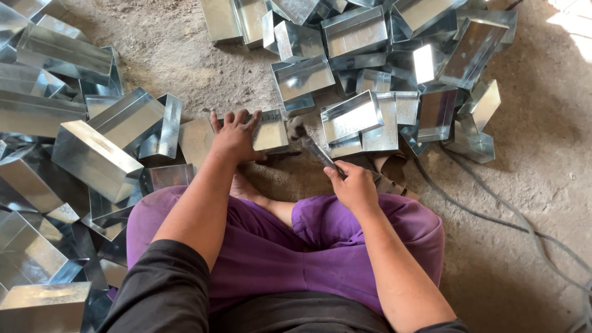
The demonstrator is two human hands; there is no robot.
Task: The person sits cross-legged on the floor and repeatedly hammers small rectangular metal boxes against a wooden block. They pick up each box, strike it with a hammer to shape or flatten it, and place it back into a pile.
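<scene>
At the centre of the frame the left hand (pixel 234 135) grasps the top edge of a shiny sheet-metal box (pixel 269 131) standing on the dirt floor (pixel 530 203), while the right hand (pixel 353 185) is clenched round the handle of a hammer (pixel 311 145), head just beside the box; too many like boxes to count lie in two heaps (pixel 68 154), left and top, and two cables (pixel 493 216) trail at right
</scene>
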